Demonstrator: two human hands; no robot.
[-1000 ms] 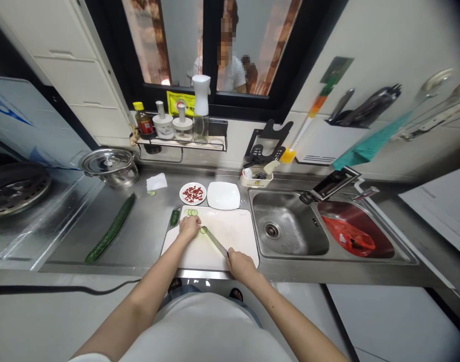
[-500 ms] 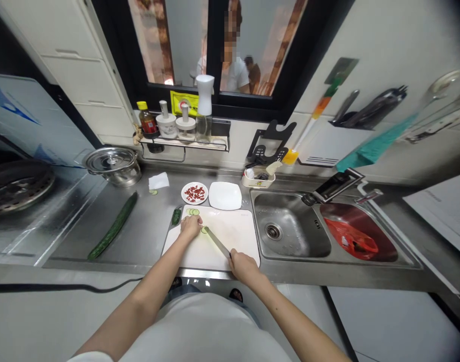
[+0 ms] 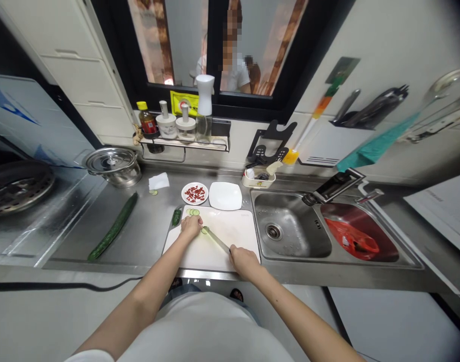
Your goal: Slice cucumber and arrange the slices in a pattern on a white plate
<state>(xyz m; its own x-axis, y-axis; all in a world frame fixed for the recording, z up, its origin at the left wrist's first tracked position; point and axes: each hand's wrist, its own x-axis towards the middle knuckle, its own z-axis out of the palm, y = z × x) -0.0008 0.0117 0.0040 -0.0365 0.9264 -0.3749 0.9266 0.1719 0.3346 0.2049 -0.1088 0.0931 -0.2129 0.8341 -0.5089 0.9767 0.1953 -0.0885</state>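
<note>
On the white cutting board [image 3: 230, 246], my left hand [image 3: 191, 227] is closed, its fingertips at the left edge of a pale cucumber slice [image 3: 205, 230]. My right hand [image 3: 244, 261] grips the handle of a kitchen knife [image 3: 218, 242]. The blade slants up and left across the board, its tip end at that slice. Several thin cucumber slices [image 3: 193, 212] lie overlapped just beyond my left hand. A short dark green cucumber piece [image 3: 176, 217] rests at the board's upper left corner. My left fingers partly hide what they press.
Behind the board stand a plate of chopped red pieces [image 3: 194, 187] and a white square plate [image 3: 225, 202]. Leftward lie a whole cucumber [image 3: 115, 226], a white paper [image 3: 159, 181] and a lidded steel pot [image 3: 119, 171]. A double sink [image 3: 294, 251] borders the right. Someone is visible through the window.
The knife and my right hand have shifted very slightly. My left hand stays in the same place, and the slices look unchanged.
</note>
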